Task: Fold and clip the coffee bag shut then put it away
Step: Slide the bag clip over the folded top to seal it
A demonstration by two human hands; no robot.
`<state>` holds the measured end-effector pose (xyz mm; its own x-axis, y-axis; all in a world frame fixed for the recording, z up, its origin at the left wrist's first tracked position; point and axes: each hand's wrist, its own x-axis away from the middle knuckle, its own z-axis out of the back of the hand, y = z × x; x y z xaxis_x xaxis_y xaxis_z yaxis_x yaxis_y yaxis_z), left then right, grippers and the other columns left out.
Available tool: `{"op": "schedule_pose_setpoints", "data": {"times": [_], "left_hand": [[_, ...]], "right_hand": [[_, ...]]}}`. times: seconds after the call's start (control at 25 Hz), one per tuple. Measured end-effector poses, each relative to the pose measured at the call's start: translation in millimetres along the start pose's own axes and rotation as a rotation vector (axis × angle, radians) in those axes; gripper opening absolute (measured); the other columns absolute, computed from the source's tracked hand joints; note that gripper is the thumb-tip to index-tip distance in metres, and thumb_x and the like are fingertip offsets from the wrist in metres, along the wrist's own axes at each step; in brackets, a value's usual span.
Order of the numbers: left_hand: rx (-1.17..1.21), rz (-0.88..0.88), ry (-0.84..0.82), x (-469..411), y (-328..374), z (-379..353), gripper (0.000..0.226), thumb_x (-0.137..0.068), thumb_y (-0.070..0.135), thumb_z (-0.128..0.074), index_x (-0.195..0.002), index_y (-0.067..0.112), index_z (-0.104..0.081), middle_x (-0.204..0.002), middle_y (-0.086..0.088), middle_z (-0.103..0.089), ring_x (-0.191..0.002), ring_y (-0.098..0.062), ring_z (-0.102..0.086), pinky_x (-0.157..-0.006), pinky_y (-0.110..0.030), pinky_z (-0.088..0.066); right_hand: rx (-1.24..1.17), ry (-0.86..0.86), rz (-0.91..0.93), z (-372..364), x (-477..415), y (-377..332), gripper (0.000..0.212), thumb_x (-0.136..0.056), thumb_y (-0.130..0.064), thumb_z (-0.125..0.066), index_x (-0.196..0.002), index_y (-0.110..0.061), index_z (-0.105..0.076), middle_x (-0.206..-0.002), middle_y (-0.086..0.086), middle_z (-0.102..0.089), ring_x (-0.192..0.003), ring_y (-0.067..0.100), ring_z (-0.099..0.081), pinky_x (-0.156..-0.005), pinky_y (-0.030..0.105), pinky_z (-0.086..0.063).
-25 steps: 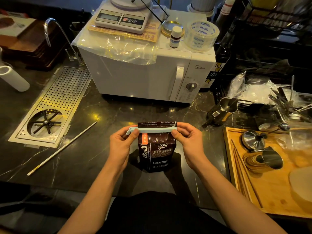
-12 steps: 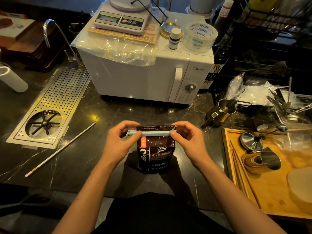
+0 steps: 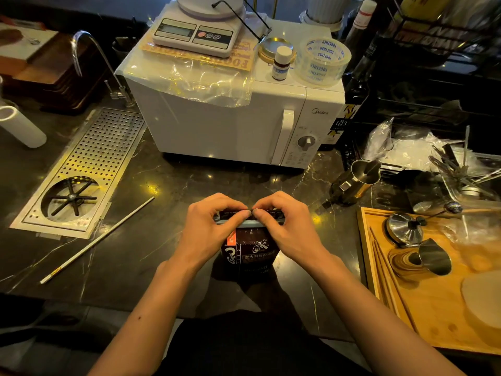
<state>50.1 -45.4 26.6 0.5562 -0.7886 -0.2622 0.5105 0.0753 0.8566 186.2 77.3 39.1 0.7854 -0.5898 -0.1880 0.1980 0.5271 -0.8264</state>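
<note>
A dark brown coffee bag [image 3: 250,253] with white print and an orange side label stands upright on the dark marble counter [image 3: 168,256], near its front edge. A pale blue-grey clip [image 3: 248,223] lies across the bag's folded top, mostly hidden under my fingers. My left hand [image 3: 210,230] and my right hand [image 3: 287,229] both pinch the top of the bag and the clip, with thumbs and fingertips meeting at the middle.
A white microwave [image 3: 230,123] stands behind the bag with a scale, a tape roll and a small bottle on top. A perforated metal drain tray [image 3: 84,172] and a white stick [image 3: 97,240] lie left. A steel pitcher [image 3: 357,180] and a wooden tray [image 3: 428,302] with metal tools sit right.
Both hands have slid from the ends of the clip to its middle, and now press down on the bag's top. The bag looks lower and more squashed.
</note>
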Motion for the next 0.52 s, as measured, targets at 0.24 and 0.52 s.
{"op": "schedule_pose_setpoints", "data": {"times": [0.24, 0.52], "left_hand": [[-0.040, -0.069, 0.017, 3.4, 5.3, -5.8, 0.004, -0.080, 0.015, -0.075, -0.078, 0.012, -0.076, -0.077, 0.006, -0.071, -0.076, -0.009, -0.065, -0.073, -0.027, -0.049], [0.029, 0.094, 0.047, 1.4, -4.2, 4.3, 0.016, -0.075, 0.020, -0.083, -0.077, 0.034, -0.075, -0.075, 0.014, -0.073, -0.080, -0.007, -0.068, -0.072, -0.019, -0.049]], "right_hand": [[0.059, 0.078, -0.012, -6.9, 3.2, 0.3, 0.012, -0.082, -0.003, -0.070, -0.076, -0.014, -0.068, -0.077, -0.003, -0.062, -0.077, 0.005, -0.057, -0.069, 0.008, -0.039], [-0.030, 0.136, -0.128, -1.6, 1.8, 6.1, 0.009, -0.079, -0.020, -0.078, -0.073, -0.021, -0.071, -0.075, -0.008, -0.069, -0.076, 0.007, -0.064, -0.070, 0.017, -0.047]]}}
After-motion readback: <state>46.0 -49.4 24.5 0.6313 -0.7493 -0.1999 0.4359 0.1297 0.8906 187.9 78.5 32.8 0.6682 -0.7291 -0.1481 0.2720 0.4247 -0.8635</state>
